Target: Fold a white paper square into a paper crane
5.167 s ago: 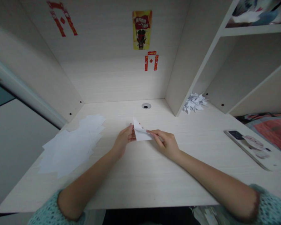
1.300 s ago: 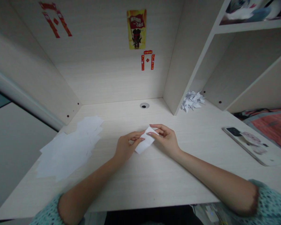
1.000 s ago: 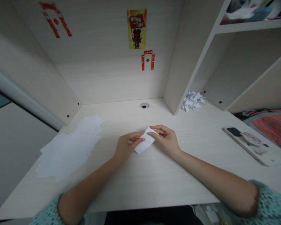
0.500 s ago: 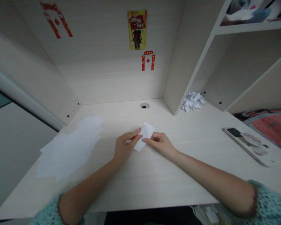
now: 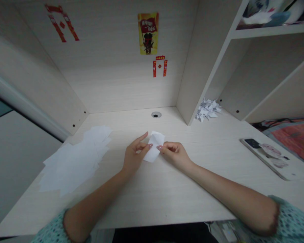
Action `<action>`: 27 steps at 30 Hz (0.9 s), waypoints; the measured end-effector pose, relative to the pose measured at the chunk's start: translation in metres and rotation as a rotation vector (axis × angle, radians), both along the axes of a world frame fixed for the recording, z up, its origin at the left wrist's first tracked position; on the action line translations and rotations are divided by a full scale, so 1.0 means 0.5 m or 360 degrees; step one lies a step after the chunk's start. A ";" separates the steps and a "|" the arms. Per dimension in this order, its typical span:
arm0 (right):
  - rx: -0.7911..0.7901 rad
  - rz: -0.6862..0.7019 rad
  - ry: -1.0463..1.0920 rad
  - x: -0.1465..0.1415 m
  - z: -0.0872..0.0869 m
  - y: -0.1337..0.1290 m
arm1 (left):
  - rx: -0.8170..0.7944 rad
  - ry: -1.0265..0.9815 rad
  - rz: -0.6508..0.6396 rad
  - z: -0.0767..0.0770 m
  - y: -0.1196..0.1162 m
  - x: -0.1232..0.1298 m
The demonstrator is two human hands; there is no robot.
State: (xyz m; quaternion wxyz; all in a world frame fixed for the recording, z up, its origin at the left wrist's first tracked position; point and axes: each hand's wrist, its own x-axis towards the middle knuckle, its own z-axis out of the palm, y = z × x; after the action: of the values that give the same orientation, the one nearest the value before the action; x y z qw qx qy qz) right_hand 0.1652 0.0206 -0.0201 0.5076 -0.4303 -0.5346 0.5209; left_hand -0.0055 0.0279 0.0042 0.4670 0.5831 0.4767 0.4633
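A small folded sheet of white paper point(image 5: 153, 152) is held just above the middle of the desk point(image 5: 142, 199), with creases showing near its top. My left hand point(image 5: 135, 153) pinches its left edge between the thumb and curled fingers, while the index finger points up and away from the paper. On the other side, my right hand point(image 5: 176, 153) grips the right edge, thumb on top and fingers bent beneath. The undersides of the paper and the fingertips behind it are hidden.
Loose white paper sheets point(image 5: 73, 162) lie spread on the left. A heap of small folded paper pieces point(image 5: 207, 109) sits in the corner behind the upright panel point(image 5: 201, 67). At the right lies a phone point(image 5: 268, 157) in a decorated case. A cable hole point(image 5: 156, 115) is at the back.
My left index finger has lifted off the paper's upper edge. The paper has shifted slightly left, and its upper part looks more opened out. My right thumb has moved a little along it.
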 end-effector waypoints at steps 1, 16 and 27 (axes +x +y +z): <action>0.0025 -0.0012 -0.0016 0.001 0.002 -0.001 | -0.0012 -0.0011 -0.0040 0.002 0.001 0.000; 0.0187 -0.0100 -0.0158 0.003 -0.002 0.002 | -0.0176 0.0516 -0.0340 0.006 0.001 -0.006; 0.0025 -0.0017 0.0044 0.002 -0.005 0.000 | -0.0173 0.0524 -0.0504 0.012 0.004 -0.010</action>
State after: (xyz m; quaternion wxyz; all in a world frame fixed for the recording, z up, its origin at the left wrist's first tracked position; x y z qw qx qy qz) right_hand 0.1660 0.0204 -0.0227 0.5211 -0.4218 -0.5293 0.5200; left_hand -0.0107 0.0297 0.0103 0.4806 0.6923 0.4733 0.2563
